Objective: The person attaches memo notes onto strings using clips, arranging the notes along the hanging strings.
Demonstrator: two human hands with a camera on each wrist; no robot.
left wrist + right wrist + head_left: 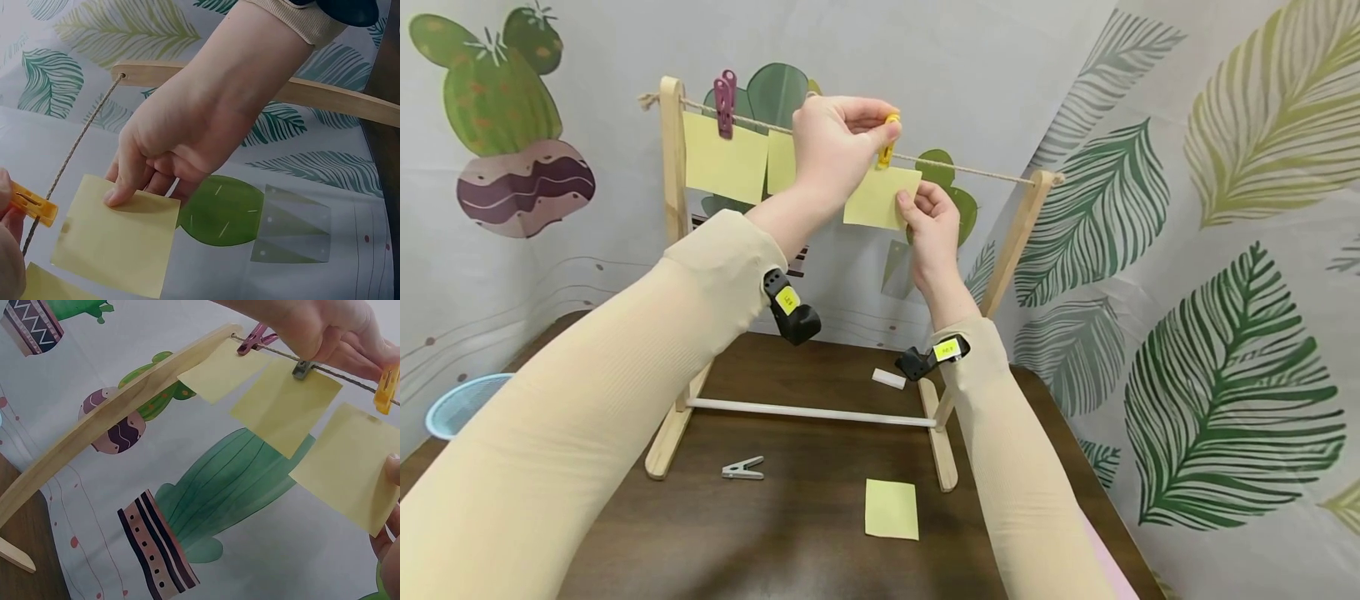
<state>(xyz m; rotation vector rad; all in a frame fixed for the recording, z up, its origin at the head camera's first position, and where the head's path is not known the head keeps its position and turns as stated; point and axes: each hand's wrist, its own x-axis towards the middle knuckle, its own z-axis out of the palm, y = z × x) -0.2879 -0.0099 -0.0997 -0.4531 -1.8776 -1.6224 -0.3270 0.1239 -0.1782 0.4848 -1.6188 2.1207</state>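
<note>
My left hand point(835, 146) pinches a yellow clothespin point(887, 143) by its upper end at the rope point(970, 167). In the left wrist view the clothespin's jaws straddle the rope. Just below it, my right hand point(937, 227) holds a yellow paper note point(876, 200) between thumb and fingers at its right edge. The note's top edge lies close under the clothespin, with a small gap showing in the right wrist view. Further left on the rope hang another note point(219, 372) under a purple clothespin point(725, 104) and a second one point(287, 406) under a grey-green clothespin point(303, 369).
The rope runs between two wooden posts point(1017, 242), joined low down by a white bar point(812, 412). On the brown table lie a grey clothespin point(743, 469), a yellow paper note point(891, 510) and a small white block point(889, 379). A blue basket point(463, 404) stands at the left.
</note>
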